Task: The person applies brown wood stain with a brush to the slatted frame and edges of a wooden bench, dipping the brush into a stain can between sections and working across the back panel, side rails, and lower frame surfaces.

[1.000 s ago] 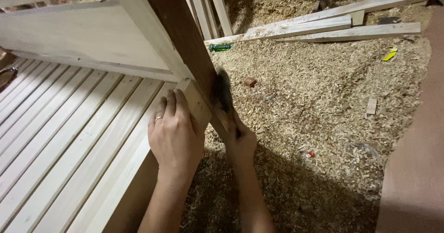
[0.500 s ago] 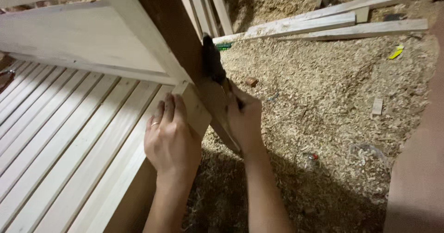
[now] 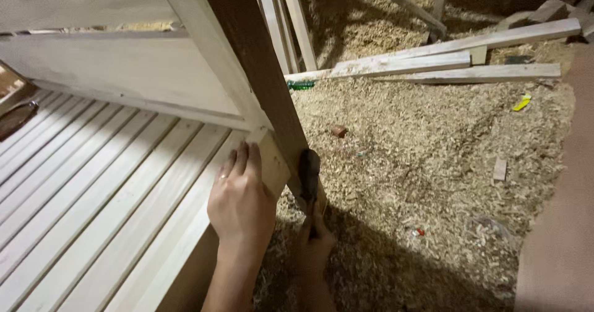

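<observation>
Hammering at the corner joint looks to be the step in hand: the left hand (image 3: 242, 203) lies flat and open on the wooden block (image 3: 272, 163), while just beside it the right hand (image 3: 314, 247) grips a dark hammer (image 3: 309, 174) against the post (image 3: 260, 77), calling for a steady brace.

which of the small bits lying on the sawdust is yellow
The yellow scrap at far right, just below the long boards; the wood block is reddish-brown and the offcut pale.

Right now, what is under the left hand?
The left hand lies flat on a pale wooden rail beside the slats, by the dark post. The wood beneath the palm is covered. The right hand holds a dark tool.
</observation>
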